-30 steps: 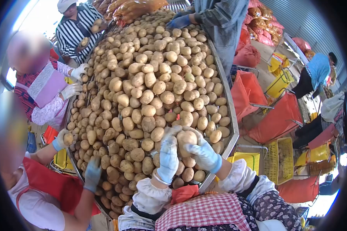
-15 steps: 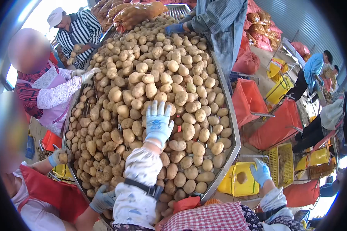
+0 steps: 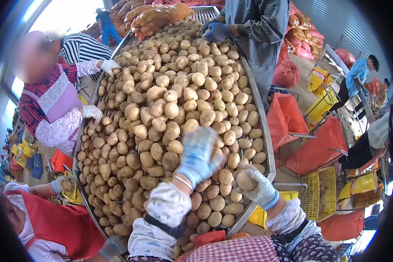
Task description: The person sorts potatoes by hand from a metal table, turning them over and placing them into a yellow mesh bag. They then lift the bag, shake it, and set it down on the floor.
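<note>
Right hand (image 3: 263, 188), in a white knit glove with a pale blue palm and cuff: fingers closed around a round, tan, smooth-skinned potato (image 3: 247, 180), at the near right edge of the heap. Left hand (image 3: 198, 153), in a matching glove: spread over the middle of the near heap, blurred; whether it grasps anything cannot be told, and any print on the glove is unreadable. Beneath and around both hands, a broad heap of loose tan potatoes (image 3: 161, 118) fills a long table with a grey metal rim (image 3: 269, 153). Near right, below the right wrist, a yellow plastic basket (image 3: 259, 216); farther right, a yellow slatted plastic crate (image 3: 311, 196) and a red fabric bag on a metal frame (image 3: 316, 144). Near left, a person in a red apron (image 3: 59, 225); far left, a person in a lilac apron (image 3: 59, 102). Far right, a person in a grey-blue checked jacket (image 3: 264, 39); at the far end, orange mesh sacks (image 3: 161, 18)
</note>
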`<act>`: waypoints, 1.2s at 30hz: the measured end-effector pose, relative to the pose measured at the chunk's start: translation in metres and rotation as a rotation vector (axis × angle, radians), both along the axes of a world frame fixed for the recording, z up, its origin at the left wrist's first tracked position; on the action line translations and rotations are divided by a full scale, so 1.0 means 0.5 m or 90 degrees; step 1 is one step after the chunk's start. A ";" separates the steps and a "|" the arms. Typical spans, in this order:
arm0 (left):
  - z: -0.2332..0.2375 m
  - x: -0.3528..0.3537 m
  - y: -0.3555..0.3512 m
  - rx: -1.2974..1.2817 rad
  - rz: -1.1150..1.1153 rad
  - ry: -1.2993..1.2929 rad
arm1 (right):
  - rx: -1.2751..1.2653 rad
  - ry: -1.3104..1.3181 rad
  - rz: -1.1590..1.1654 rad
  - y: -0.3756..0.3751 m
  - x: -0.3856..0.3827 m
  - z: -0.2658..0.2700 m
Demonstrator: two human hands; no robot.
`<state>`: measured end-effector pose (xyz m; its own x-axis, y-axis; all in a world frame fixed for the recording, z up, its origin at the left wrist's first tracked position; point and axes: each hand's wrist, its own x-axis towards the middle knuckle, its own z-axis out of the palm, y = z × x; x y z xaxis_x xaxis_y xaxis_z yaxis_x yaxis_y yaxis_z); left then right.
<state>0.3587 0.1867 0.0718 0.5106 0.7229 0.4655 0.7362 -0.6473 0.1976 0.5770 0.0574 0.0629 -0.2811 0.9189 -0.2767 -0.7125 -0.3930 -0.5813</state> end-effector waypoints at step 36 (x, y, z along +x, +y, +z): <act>0.033 -0.157 0.129 0.113 0.280 -0.036 | 0.050 -0.280 -0.035 0.047 -0.047 -0.082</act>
